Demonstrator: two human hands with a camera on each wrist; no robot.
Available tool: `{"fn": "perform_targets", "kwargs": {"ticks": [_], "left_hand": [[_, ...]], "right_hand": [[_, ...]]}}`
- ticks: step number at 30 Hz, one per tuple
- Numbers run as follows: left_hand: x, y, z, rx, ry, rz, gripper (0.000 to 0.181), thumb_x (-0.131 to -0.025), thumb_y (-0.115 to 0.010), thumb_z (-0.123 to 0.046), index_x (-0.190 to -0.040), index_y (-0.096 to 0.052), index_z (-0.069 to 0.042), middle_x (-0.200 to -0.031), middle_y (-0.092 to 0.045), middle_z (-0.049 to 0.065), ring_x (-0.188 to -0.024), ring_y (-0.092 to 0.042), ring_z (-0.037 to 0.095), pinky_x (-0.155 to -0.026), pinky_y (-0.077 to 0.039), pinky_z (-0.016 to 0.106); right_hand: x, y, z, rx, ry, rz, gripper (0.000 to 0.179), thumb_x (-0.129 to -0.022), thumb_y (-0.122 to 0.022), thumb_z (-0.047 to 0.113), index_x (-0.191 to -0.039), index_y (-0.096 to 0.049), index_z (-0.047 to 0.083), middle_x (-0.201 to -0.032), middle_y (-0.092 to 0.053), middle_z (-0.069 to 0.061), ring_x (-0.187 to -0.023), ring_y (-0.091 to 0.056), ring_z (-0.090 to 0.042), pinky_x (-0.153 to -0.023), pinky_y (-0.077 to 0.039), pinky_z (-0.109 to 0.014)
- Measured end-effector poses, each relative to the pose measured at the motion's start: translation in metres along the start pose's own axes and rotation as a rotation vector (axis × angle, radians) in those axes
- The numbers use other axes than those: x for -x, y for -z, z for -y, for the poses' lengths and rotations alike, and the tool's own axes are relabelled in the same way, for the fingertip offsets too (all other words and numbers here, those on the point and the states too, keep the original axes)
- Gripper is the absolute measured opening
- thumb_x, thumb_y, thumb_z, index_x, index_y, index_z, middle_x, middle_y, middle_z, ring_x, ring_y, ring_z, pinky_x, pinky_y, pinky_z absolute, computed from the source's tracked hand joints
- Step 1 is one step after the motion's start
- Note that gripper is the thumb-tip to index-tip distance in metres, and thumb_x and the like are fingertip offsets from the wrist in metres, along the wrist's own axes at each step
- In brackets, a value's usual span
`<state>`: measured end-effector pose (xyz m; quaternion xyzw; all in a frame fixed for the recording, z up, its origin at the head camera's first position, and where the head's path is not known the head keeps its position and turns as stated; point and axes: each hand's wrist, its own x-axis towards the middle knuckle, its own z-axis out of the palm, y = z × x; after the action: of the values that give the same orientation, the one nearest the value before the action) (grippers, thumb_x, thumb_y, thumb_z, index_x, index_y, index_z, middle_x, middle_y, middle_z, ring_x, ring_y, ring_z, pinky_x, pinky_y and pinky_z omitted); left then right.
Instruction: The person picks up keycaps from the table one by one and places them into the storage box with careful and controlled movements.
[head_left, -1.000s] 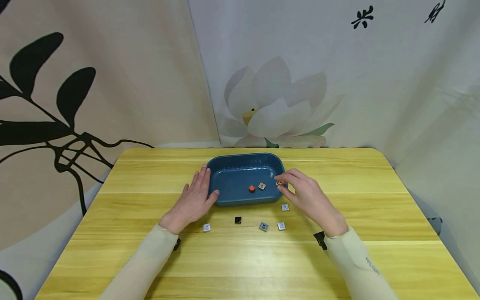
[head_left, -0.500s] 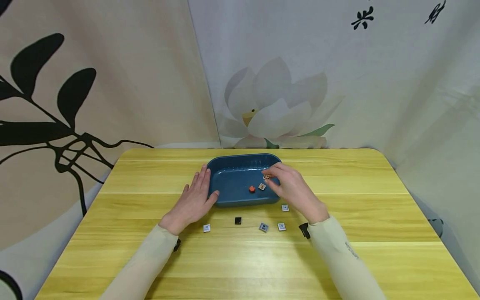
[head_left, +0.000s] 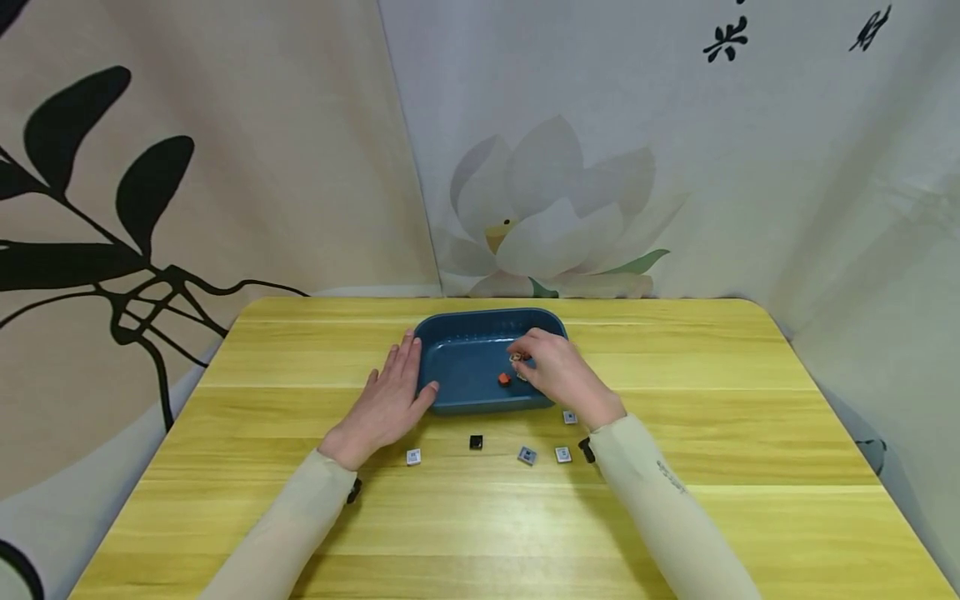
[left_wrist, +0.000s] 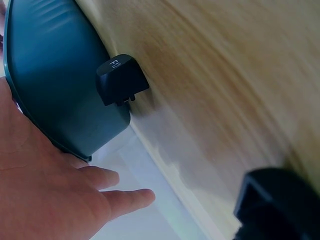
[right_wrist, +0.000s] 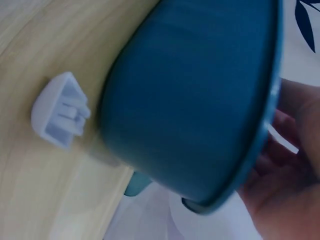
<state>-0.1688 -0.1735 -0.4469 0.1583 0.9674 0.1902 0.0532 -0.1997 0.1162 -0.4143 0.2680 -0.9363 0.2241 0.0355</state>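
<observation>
In the head view my left hand (head_left: 384, 408) rests with straight fingers against the left rim of a blue baking dish (head_left: 457, 404). My right hand (head_left: 558, 373) reaches over the dish's right side and pinches a small light-coloured keycap (head_left: 516, 357) between thumb and fingertips. An orange keycap (head_left: 504, 379) lies in the dish, just left of the right thumb. Another pale keycap beneath the right fingertips is mostly hidden. From the left wrist, a black keycap (left_wrist: 120, 79) shows in front of the dish. The right wrist view holds a white keycap (right_wrist: 61, 111) lying on its side; the pinched piece is out of sight there.
In front of the dish on the wooden table (head_left: 450, 533) lie several keycaps: a white one (head_left: 413, 457) at the left, a grey one (head_left: 527, 455), a white one (head_left: 563, 454) and another (head_left: 570, 417) by the right wrist. A printed curtain (head_left: 322, 150) hangs behind.
My right hand has moved left from the dish's right rim to over its inside, carrying the pinched keycap near the keycaps lying there. The left hand has stayed in place.
</observation>
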Motion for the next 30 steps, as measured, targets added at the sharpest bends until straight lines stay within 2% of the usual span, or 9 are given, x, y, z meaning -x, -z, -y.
{"fn": "perform_targets", "kwargs": {"ticks": [6,10,17,24,30], "left_hand": [[0.001,0.001,0.001,-0.007,0.001,0.0,0.082,-0.11,-0.038,-0.048,-0.164,-0.003,0.002,-0.173,0.009,0.013,-0.157,-0.006,0.043,-0.117,-0.019,0.073],[0.001,0.002,0.001,-0.003,-0.001,0.004,0.081,-0.11,-0.038,-0.047,-0.164,-0.002,0.002,-0.173,0.009,0.014,-0.157,-0.006,0.043,-0.116,-0.019,0.073],[0.002,0.001,0.001,-0.002,0.001,0.005,0.081,-0.11,-0.04,-0.046,-0.164,-0.002,0.001,-0.173,0.009,0.013,-0.157,-0.006,0.043,-0.117,-0.018,0.073],[0.0,0.0,0.0,-0.004,-0.001,0.011,0.081,-0.111,-0.038,-0.047,-0.164,-0.002,0.001,-0.173,0.01,0.013,-0.157,-0.005,0.042,-0.117,-0.018,0.072],[0.0,-0.001,-0.001,-0.008,-0.001,0.006,0.081,-0.11,-0.04,-0.046,-0.164,-0.003,0.002,-0.173,0.009,0.013,-0.157,-0.006,0.042,-0.117,-0.018,0.073]], "right_hand": [[-0.01,-0.008,-0.002,-0.028,-0.015,0.062,0.022,-0.098,-0.073,0.012,-0.119,-0.076,0.006,-0.105,-0.068,-0.004,-0.097,-0.067,-0.021,-0.084,-0.058,-0.036],[-0.016,-0.011,-0.004,-0.008,-0.028,0.094,0.023,-0.099,-0.072,0.012,-0.12,-0.076,0.005,-0.107,-0.069,-0.006,-0.098,-0.067,-0.022,-0.086,-0.058,-0.038],[-0.021,-0.015,-0.007,0.029,-0.046,0.119,0.022,-0.099,-0.071,0.012,-0.119,-0.077,0.005,-0.11,-0.071,-0.009,-0.101,-0.067,-0.024,-0.089,-0.057,-0.04],[-0.025,-0.018,-0.008,0.018,-0.075,0.141,0.021,-0.1,-0.07,0.012,-0.118,-0.076,0.004,-0.111,-0.071,-0.01,-0.101,-0.068,-0.025,-0.089,-0.058,-0.039],[-0.027,-0.019,-0.009,0.009,-0.1,0.162,0.028,-0.1,-0.071,0.018,-0.124,-0.074,0.004,-0.118,-0.072,-0.011,-0.107,-0.069,-0.027,-0.093,-0.057,-0.041]]}}
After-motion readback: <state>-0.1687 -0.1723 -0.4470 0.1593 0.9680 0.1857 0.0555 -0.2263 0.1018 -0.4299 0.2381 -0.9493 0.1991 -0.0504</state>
